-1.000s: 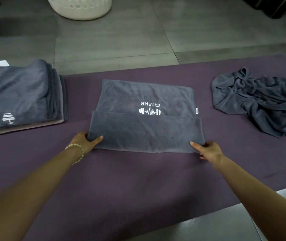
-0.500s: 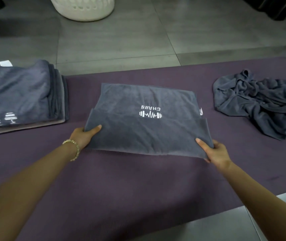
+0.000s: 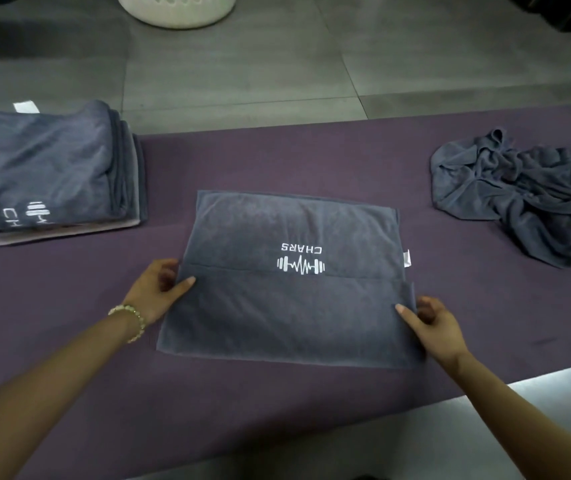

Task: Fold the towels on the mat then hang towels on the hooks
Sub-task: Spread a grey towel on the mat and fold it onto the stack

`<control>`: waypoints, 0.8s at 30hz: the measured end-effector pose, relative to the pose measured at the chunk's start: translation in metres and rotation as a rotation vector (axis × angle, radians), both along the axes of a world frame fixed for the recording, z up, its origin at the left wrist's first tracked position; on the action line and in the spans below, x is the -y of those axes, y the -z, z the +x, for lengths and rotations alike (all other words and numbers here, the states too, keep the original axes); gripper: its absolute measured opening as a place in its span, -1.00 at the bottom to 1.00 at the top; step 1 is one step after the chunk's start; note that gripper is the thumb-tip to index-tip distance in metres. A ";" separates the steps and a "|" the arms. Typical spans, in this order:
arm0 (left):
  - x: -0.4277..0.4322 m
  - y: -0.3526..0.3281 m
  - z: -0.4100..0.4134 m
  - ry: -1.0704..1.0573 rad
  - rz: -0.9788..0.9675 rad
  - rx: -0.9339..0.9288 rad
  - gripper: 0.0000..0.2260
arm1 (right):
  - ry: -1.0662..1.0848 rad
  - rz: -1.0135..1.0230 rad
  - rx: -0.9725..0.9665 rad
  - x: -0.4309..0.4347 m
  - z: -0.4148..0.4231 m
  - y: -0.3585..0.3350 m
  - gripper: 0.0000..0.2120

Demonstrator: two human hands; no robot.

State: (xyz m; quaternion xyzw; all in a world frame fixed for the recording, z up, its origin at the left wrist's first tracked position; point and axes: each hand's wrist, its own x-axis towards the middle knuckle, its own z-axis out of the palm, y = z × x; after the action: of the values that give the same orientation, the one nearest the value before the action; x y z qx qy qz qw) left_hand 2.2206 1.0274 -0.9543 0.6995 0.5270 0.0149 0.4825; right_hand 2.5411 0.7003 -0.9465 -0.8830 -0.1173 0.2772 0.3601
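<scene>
A grey towel [image 3: 287, 306] with a white dumbbell logo and the word CHARS lies partly folded in the middle of the purple mat [image 3: 277, 161]. Its near part is doubled over the rest up to just below the logo. My left hand [image 3: 159, 292] pinches the left end of that fold, thumb on top. At the right end of the same fold, my right hand [image 3: 429, 323] pinches the cloth. A stack of folded grey towels [image 3: 45, 171] sits at the mat's left. A crumpled grey towel [image 3: 526, 195] lies at the right.
A white perforated basket [image 3: 176, 10] stands on the grey tiled floor [image 3: 242, 71] beyond the mat. A dark object [image 3: 564, 12] sits at the top right corner. A pale floor strip [image 3: 398, 438] runs along the mat's near edge. No hooks are in view.
Both hands lifted the towel's near part and carried it away from me. The fold now reaches just below the logo, and both hands hold higher up the towel's sides.
</scene>
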 end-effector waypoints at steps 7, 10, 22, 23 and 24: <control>0.004 0.002 0.006 0.005 0.194 0.061 -0.88 | 0.100 0.100 0.146 -0.017 -0.005 0.002 -0.89; 0.002 -0.007 0.003 -0.009 0.197 0.111 -0.88 | 0.148 0.168 0.125 -0.011 -0.005 -0.002 -0.86; -0.078 -0.044 0.092 -0.363 0.023 0.480 -0.94 | 0.252 0.408 0.049 -0.092 0.080 -0.043 -0.84; -0.084 -0.040 0.100 -0.381 0.006 0.463 -0.91 | 0.270 0.404 0.000 -0.102 0.087 -0.041 -0.84; -0.087 -0.036 0.106 -0.396 -0.022 0.452 -0.88 | 0.276 0.383 -0.064 -0.110 0.093 -0.034 -0.82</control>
State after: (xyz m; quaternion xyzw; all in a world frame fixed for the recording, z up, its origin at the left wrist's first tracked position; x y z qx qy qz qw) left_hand 2.3265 1.1145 -0.9179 0.5568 0.5324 0.2584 0.5829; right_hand 2.6344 0.8101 -0.9125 -0.7969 -0.0342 0.2261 0.5591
